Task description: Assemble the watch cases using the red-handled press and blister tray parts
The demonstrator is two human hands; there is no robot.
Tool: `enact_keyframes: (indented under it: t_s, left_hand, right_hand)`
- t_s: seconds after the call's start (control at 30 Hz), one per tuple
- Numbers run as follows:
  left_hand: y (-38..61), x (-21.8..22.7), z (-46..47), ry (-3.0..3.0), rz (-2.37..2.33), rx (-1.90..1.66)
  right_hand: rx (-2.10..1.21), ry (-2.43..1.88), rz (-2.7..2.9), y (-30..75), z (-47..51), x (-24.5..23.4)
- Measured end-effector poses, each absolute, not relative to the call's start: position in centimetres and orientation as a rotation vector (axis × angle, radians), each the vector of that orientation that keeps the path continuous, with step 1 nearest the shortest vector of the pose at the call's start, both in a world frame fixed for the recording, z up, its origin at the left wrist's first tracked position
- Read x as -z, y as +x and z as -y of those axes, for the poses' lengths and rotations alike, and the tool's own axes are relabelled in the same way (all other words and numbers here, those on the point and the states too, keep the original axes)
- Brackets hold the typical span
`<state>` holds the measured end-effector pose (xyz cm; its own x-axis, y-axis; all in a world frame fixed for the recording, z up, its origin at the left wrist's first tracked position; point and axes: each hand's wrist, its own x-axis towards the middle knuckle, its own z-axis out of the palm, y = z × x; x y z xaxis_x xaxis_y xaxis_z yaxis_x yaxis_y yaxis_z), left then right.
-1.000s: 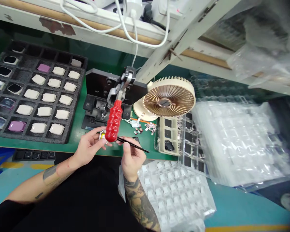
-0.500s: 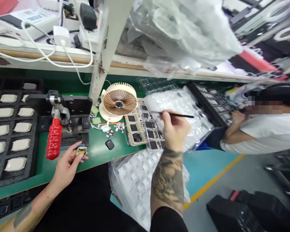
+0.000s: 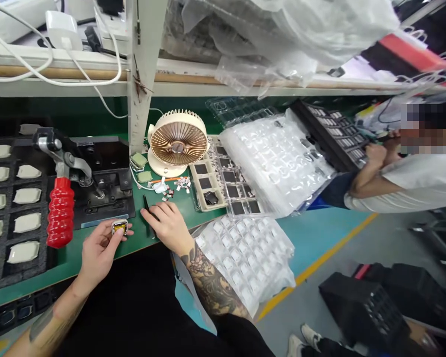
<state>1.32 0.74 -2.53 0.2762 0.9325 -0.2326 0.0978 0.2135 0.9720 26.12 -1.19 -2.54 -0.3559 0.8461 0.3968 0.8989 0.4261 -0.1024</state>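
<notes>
My left hand (image 3: 98, 253) is closed around a small watch case (image 3: 119, 227), its open side up, with yellow parts showing inside. My right hand (image 3: 169, 225) is low over the green bench, just to the right of the watch case. Its fingers close on slim black tweezers (image 3: 146, 203), partly covered by the hand. Left of both hands stands a press with a red ribbed handle (image 3: 60, 213).
A cream fan (image 3: 177, 144) stands behind a scatter of small parts. Right of it are a divided tray (image 3: 219, 203) and bubble wrap (image 3: 282, 158). A foam tray (image 3: 48, 208) of pale pieces lies left. A co-worker (image 3: 423, 183) sits at right.
My right hand has come left and down from above the trays to the bench beside my left hand, carrying the tweezers. The black square piece there is now out of sight. The view has shifted.
</notes>
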Motion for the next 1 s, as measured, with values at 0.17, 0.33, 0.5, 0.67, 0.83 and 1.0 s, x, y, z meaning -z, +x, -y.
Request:
enact_keyframes:
  t_s: [0.17, 0.33, 0.5, 0.67, 0.83, 1.0]
  left_hand:
    - [1.1, 2.6, -0.8, 1.184, -1.088, -0.818]
    - [1.3, 1.9, -1.4, 1.096, -1.078, -0.768]
    - [2.5, 0.8, -2.6, 0.949, -0.960, -0.726]
    - [3.3, 1.3, -3.0, 0.983, -0.928, -0.738]
    - [2.7, 3.2, -1.5, 1.179, -0.958, -0.705]
    - [2.0, 4.8, -0.9, 1.361, -0.960, -0.635]
  right_hand:
    - [-0.001, -1.703, 2.098, 27.4, 2.6, 2.9]
    - [0.048, -1.971, 1.685, 31.0, 5.1, 2.3]
    - [0.265, -2.204, 1.476, 34.8, 5.7, 1.0]
    - [0.184, -2.105, 1.562, 35.1, 5.2, 0.5]
    - [0.249, -2.177, 1.551, 35.0, 5.3, 1.4]
    - [0.254, -2.164, 1.410, 39.0, 5.3, 1.4]
